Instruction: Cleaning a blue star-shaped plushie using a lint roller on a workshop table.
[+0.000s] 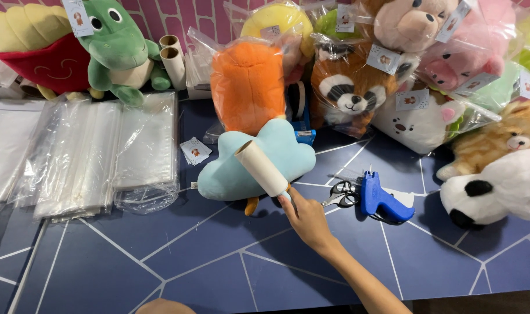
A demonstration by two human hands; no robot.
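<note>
Dark blue table with white line pattern (218,261) carries the pale blue cloud-shaped plush toy (259,160), lying flat at centre. The white cylindrical lint roller (261,168) rests against it, the right hand (307,220) clamped on its handle; left hand not visible. Risk: the unsecured plush may slide under roller pressure toward the black-handled scissors (342,193).

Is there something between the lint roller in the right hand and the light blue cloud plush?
Nothing visible. The right hand holds the lint roller by its handle, and the roll already lies over the cloud plush.
</note>
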